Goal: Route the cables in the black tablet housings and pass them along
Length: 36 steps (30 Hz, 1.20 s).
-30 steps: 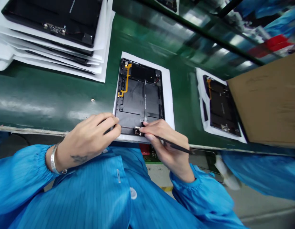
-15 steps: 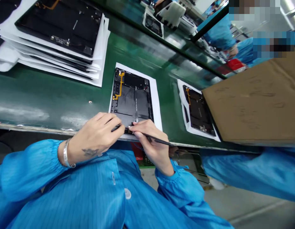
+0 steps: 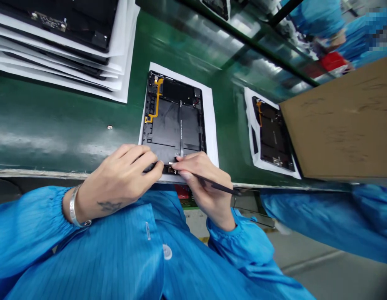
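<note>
Left hand and right hand touch the tablet's edge, right grip clamped on black tool.

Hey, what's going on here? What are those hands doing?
A person in a blue smock is working on an opened tablet lying on a white sheet on a green belt. Their left hand rests at the tablet's lower edge. Their right hand holds a thin black tool beside a small metal part. More tablets sit stacked on white sheets nearby.
</note>
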{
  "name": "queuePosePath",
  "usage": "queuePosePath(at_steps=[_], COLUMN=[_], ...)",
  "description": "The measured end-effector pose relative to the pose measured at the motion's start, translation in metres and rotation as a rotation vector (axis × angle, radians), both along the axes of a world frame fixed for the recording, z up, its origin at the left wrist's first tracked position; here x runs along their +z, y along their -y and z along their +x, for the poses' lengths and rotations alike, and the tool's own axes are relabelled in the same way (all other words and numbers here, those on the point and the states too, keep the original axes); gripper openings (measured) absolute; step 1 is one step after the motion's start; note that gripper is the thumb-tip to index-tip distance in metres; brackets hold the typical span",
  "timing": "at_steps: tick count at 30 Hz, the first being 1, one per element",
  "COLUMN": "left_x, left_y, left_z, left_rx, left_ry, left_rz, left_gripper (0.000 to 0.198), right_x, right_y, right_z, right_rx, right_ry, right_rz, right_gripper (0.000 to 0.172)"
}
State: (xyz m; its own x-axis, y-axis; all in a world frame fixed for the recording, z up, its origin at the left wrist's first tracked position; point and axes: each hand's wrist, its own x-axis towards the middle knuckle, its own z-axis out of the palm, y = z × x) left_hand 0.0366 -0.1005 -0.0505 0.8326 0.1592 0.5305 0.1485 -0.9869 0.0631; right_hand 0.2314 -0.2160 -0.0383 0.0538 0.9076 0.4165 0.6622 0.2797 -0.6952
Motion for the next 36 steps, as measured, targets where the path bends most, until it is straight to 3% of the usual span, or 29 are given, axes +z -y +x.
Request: queuePosePath(at_steps=[11,15,21,27,31,36], left_x=[-0.003,-0.005,-0.005,-0.006,-0.007,-0.005], left_y=[-0.001,-0.001,-0.001,0.0,-0.001,-0.003], left_z=[-0.001,-0.003,-0.003,-0.005,-0.008,-0.008], left_rx=[-0.019,-0.021,-0.023,-0.029,-0.055,-0.059], left_ry=[-0.024,-0.035,-0.039,-0.014,0.042,0.053], left_rz=[0.001,-0.013,-0.008,-0.04,-0.087,-0.076], left_gripper=[0.021,0.02,0.018,0.022,0.022,0.02], right_x=[-0.003,0.0,0.004,0.003,0.001,-0.004], right_y=[0.01,0.01,0.017,0.017,0.007,-0.001], right_z=[-0.013,-0.016,-0.02,-0.02,-0.017,-0.013], right_rx=[-0.06,-0.057,0.067,-0.084,-0.065,-0.029], right_ry=[0.038,0.218,0.475,0.234,0.014,0.024], right_rz=[0.07,0.066,0.067,0.1,0.066,0.051], right_gripper=[0.027,0.026,0.028,0.029,0.023,0.019])
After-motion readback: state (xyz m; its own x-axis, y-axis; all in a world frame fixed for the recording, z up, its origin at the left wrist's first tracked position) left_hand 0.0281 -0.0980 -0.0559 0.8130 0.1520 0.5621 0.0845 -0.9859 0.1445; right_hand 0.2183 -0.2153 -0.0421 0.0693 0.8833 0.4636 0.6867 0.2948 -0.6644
